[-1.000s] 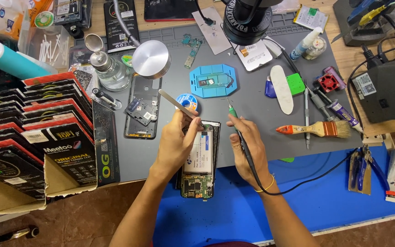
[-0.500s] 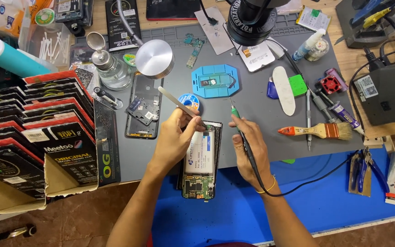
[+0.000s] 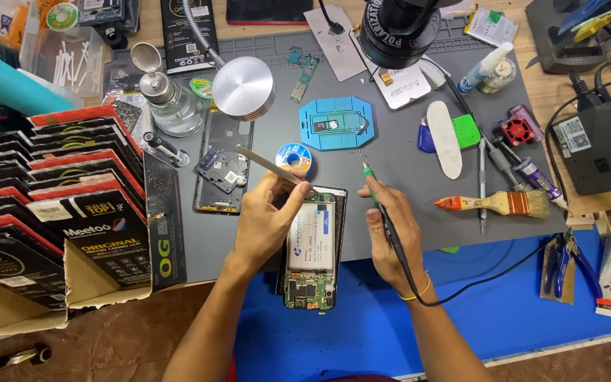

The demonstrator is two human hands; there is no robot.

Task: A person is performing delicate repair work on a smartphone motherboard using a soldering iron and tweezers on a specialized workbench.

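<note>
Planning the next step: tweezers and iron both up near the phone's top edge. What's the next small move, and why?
Probably lower the soldering iron tip toward the top edge of the opened phone: the right hand holds its tip raised just beside that edge, while the left hand already has the tweezers pointing there.

A grey work mat [image 3: 390, 212] (blue mat [image 3: 496, 318] beside it) carries an opened phone [image 3: 311, 247], paintbrush [image 3: 493, 204] and solder spool [image 3: 294, 156].

Opened black smartphone [image 3: 310, 247] with white battery and exposed green circuit board, flat across grey mat and blue mat edge, slim metal tweezers [image 3: 271, 168] angled over its top, green-tipped black corded soldering iron [image 3: 383, 209] tilted beside its upper right corner
</note>
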